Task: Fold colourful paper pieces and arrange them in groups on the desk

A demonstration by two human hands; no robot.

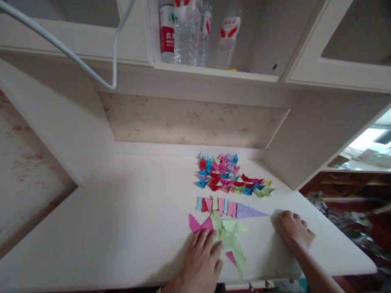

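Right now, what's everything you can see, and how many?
Bottles: at least four, clear, upper shelf
Cabinet: one, white, above
Cable: one, white, upper left
Wallpaper: two areas, cream, back and left
Table: one, white, below
Small paper shapes: many, multicoloured, table's back
Strips: several, multicoloured, middle row
Triangle: one, purple, beside strips
Large folded paper: count unclear, green and pink, front
Clutter: blurred, mixed, far right
Left hand: one, bare, on large paper
Right hand: one, bare, on table

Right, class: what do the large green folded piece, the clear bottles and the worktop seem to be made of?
The large green folded piece: probably paper, matt, with thin, pointed edges and visible creases.
The clear bottles: most likely plastic, glossy, judging by see-through, ribbed walls.
The worktop: smooth, white, perhaps painted or laminated board; no grain shows to settle it.
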